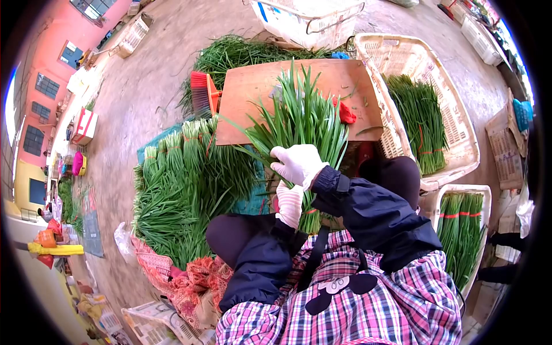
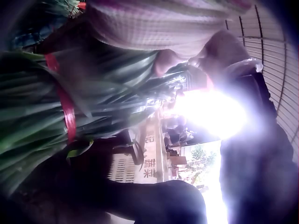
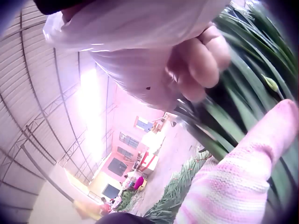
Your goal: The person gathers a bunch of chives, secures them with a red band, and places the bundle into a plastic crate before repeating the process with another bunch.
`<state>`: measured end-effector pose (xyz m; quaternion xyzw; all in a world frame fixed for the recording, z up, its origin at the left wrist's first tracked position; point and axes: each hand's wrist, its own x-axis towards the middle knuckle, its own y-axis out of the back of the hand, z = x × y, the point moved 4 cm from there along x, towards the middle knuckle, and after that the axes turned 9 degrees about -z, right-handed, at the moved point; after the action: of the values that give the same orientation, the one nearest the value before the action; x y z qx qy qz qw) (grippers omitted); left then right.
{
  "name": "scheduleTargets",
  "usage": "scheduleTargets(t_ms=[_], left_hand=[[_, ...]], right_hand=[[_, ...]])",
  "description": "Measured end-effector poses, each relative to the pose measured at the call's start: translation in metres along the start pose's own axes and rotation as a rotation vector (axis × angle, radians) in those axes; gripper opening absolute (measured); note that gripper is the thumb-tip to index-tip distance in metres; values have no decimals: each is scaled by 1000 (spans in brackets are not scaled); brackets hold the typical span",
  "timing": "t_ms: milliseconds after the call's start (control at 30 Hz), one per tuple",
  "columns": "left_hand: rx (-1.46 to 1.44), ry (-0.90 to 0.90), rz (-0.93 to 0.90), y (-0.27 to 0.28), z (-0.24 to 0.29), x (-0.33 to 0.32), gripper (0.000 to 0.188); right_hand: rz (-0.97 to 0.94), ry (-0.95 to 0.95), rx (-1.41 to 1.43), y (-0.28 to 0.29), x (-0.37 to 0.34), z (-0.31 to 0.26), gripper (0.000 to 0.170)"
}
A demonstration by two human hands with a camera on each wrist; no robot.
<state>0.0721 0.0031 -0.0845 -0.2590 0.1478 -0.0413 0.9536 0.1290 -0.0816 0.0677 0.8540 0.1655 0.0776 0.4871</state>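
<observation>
Pink-striped-gloved left hand (image 1: 289, 204) is gripping the long-leaved green bundle (image 1: 306, 122); white-gloved right hand's (image 1: 300, 164) grasp, can't tell; any slackening could be scattering it!

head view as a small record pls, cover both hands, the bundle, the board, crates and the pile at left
bundle: long green leaves, tips spread over the board
board: brown, leaf scraps on it
left hand: striped glove, grips the bundle nearer the body
right hand: white glove, grips the bundle nearer the leaf tips
large crate: at right, banded greens inside
small crate: below it, red-banded bundles inside
left pile: more bundled greens
</observation>
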Motion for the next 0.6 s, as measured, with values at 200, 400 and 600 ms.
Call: scheduleTargets(t_ms=[200,400,600], left_hand=[[32,-16,-51,3,-2,3,43],[-147,31,-41,-2,3,0,36],[-79,35,-16,-1,2,4,34]], right_hand=[[-120,-20,90,-7,3,2,20],[-192,-63,134,0,-5,2,21],[-586,-224,1558,-15,-41,-14,15]])
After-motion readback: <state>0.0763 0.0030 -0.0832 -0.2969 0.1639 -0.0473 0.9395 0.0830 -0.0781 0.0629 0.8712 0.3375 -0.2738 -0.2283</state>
